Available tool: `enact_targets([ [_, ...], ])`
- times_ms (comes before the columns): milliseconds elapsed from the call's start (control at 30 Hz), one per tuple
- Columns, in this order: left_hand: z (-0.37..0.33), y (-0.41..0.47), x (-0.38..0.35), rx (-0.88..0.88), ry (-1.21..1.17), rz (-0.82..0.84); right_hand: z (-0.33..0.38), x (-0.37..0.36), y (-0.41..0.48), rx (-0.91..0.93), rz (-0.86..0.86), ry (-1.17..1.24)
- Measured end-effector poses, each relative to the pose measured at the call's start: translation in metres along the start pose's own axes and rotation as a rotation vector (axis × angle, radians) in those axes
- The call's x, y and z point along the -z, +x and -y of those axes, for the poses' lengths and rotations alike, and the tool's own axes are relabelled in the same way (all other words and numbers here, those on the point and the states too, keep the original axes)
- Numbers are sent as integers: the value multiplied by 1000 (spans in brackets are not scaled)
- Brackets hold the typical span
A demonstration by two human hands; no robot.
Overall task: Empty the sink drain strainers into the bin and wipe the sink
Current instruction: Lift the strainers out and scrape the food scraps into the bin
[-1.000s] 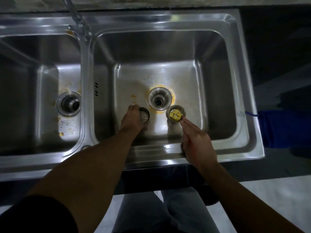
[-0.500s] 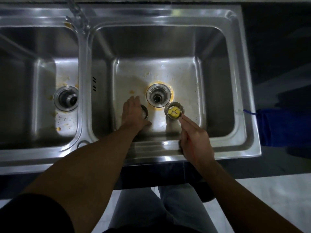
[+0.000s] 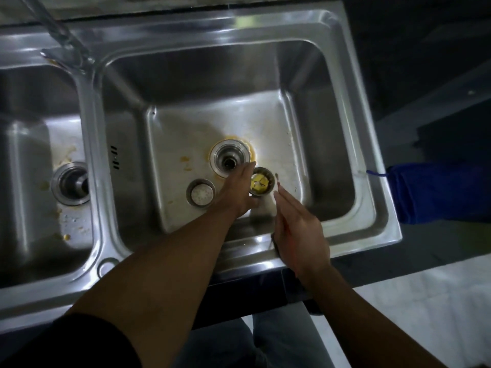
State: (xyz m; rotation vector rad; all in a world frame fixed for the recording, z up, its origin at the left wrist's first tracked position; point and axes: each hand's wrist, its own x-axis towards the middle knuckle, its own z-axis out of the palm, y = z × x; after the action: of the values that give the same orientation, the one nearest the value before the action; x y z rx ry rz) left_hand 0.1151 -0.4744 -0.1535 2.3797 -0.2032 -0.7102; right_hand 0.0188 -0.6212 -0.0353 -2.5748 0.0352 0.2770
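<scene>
Here the right hand [image 3: 300, 235] pinches the rim of the round steel strainer holding yellow scraps [image 3: 261, 181]. The left hand [image 3: 236, 192] lies straight-fingered against its side.

Clothed on the left arm in a black sleeve [image 3: 79, 343], plain in the dim light, with a hem curving across the arm. Bare below that hem, along the left forearm [image 3: 164, 261] down to the left hand [image 3: 236, 193]. Bare too along all of the right forearm [image 3: 358, 301] in view, down to the right hand [image 3: 301, 236] and long fingers [image 3: 285, 199]. Dressed below in grey-blue trousers [image 3: 281, 341], softly creased, looking like denim.
</scene>
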Motion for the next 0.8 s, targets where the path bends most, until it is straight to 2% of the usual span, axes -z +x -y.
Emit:
enact_targets([
  [233, 7, 16, -8, -83, 72, -62, -3, -4, -1, -5, -63, 2],
  [400, 13, 10, -1, -31, -61, -57, -8, -11, 1, 35, -114, 29],
  [567, 16, -13, 16, 61, -200, -163, -11, -12, 1, 86, -134, 45],
  [800, -12, -57, 42, -8, -172, -356, -5, -8, 0, 136, -306, 178],
])
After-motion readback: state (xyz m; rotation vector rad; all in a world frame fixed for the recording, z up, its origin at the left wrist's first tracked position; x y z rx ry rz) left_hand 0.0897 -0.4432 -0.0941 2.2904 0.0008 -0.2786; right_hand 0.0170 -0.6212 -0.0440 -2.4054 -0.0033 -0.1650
